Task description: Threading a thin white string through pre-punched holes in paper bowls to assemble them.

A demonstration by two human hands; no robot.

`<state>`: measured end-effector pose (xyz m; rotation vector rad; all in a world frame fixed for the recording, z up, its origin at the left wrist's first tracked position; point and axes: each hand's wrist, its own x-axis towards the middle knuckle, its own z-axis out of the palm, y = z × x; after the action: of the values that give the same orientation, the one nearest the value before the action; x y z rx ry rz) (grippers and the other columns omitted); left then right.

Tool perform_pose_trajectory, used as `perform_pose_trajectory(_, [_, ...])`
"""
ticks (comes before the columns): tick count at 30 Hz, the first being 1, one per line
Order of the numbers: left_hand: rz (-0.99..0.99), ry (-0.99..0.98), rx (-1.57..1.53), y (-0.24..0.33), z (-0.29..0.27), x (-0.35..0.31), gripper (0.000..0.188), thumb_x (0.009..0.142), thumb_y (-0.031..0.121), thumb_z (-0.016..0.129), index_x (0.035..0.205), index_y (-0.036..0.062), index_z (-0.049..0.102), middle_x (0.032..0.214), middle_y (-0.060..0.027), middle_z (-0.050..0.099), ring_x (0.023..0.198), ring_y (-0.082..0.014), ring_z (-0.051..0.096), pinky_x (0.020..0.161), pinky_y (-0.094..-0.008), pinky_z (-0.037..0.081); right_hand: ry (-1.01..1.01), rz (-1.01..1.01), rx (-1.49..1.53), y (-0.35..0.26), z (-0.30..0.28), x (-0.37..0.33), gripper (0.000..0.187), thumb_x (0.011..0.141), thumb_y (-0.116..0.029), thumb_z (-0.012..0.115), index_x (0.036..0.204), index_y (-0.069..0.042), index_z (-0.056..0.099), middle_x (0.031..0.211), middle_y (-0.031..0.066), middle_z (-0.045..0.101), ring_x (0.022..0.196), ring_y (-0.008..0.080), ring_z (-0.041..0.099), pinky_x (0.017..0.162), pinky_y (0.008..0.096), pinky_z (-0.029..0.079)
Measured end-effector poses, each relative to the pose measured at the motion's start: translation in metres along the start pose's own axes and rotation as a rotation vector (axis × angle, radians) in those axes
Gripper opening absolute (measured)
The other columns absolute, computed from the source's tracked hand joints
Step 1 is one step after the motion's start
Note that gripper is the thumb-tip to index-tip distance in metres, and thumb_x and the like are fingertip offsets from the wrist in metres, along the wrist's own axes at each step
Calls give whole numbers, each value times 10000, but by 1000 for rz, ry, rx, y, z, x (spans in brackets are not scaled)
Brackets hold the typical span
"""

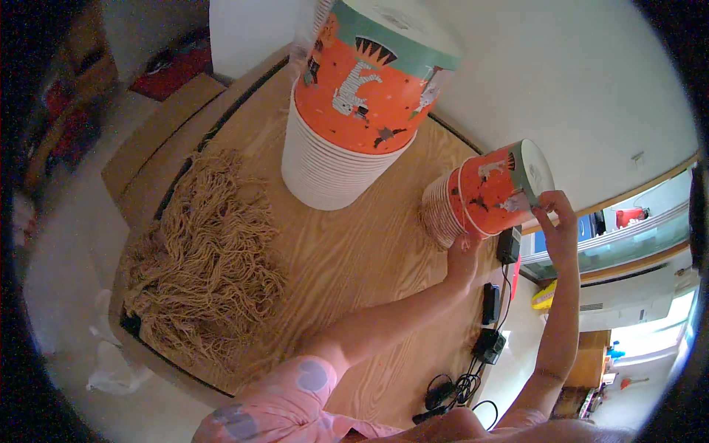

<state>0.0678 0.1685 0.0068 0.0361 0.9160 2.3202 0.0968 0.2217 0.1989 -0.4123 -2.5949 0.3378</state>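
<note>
A small stack of orange paper buckets (484, 193) with animal prints lies tilted on its side at the right edge of the wooden table (347, 266). My left hand (463, 253) holds the stack from below, near its rims. My right hand (557, 221) grips the base end of the outermost bucket, fingers on its bottom edge. A much taller stack of the same orange buckets (354, 103), wrapped partly in clear plastic, stands upside down at the middle back of the table.
A large heap of tan twisted cord handles (203, 266) covers the table's left part. A black power adapter and tangled cables (480, 340) lie off the table's right edge. Flat cardboard (159, 133) rests at the far left. White crumpled plastic (111, 354) lies on the floor.
</note>
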Motion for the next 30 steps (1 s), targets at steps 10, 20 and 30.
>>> perform_pose_trajectory(10, [-110, -44, -221, 12, -8, 17, 207, 865, 176, 572, 1020, 47, 526, 854, -6, 570, 754, -122, 527, 665, -260, 434, -10, -19, 15, 6, 6, 0, 177, 742, 53, 590, 876, -30, 508, 802, 15, 505, 769, 103, 481, 734, 234, 402])
perform_pose_trajectory(20, [38, -37, -265, 44, 2, 14, 489, 871, 28, 461, 1332, 98, 311, 1018, -29, 516, 762, -96, 494, 629, -224, 444, -19, -7, 49, 15, 2, 6, 192, 717, 49, 634, 866, -36, 548, 827, 27, 552, 770, 126, 518, 726, 256, 424])
perform_pose_trajectory(30, [24, -64, -185, 51, 0, 8, 637, 845, -39, 451, 1405, 136, 204, 883, 2, 514, 727, -84, 477, 621, -231, 435, 12, -6, 45, 10, 9, 5, 191, 720, 54, 634, 860, -36, 541, 805, 28, 537, 754, 129, 491, 719, 252, 412])
